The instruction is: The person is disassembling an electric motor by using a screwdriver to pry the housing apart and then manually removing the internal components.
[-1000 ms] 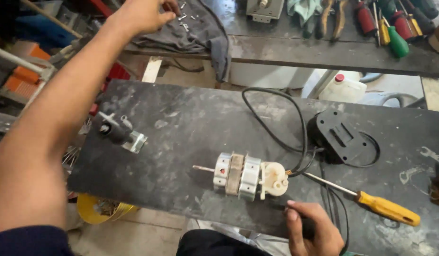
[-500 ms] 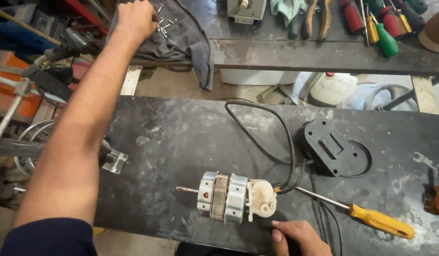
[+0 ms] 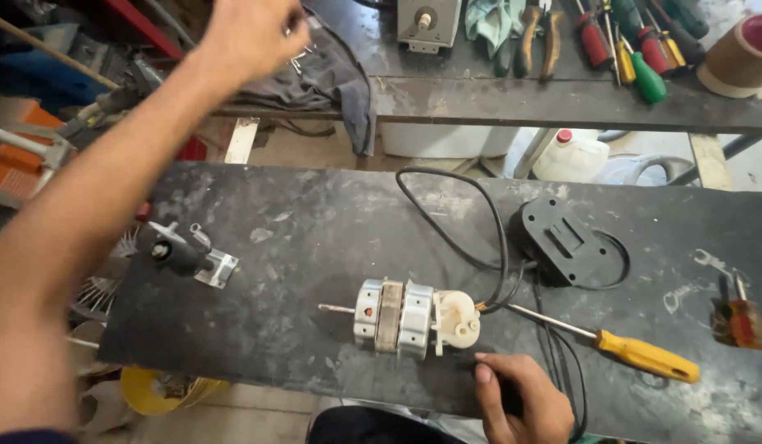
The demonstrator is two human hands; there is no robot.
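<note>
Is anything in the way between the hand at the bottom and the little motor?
Nothing visible. The right hand rests on the dark board just below the motor, with only bare board between them. The screwdriver lies off to the side.

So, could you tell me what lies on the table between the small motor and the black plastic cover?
In the head view, a black cable loops between the motor and the black cover; otherwise bare tabletop.
</note>
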